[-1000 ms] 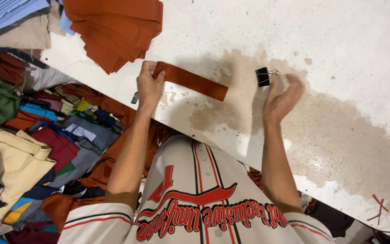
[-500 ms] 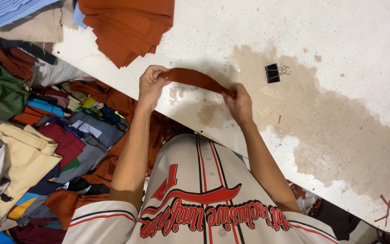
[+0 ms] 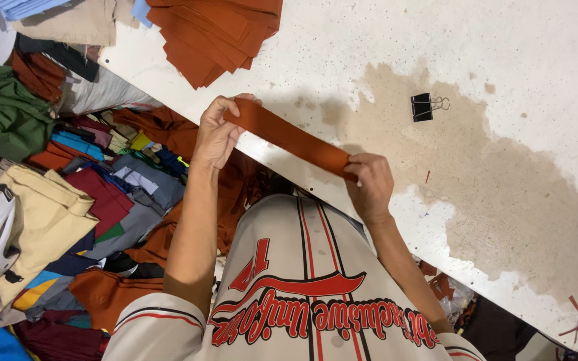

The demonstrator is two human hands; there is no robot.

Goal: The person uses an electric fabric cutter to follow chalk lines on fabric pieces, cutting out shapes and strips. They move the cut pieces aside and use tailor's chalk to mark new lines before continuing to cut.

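Left hand [image 3: 217, 136] and right hand [image 3: 371, 184] each pinch an end of rust-orange fabric strip [image 3: 290, 138] above table [image 3: 516, 53] edge, black binder clip [image 3: 424, 106] nearby.

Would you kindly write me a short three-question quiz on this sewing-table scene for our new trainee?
1. True or false: the left hand and the right hand each grip one end of the rust-orange fabric strip.
2. Which lies on the white table beyond the strip? A) scissors B) a black binder clip C) a tape measure
3. Fill in: the stack of cut orange pieces lies at the table's far ____ corner, as the picture shows it.

Key: 1 true; 2 B; 3 left.
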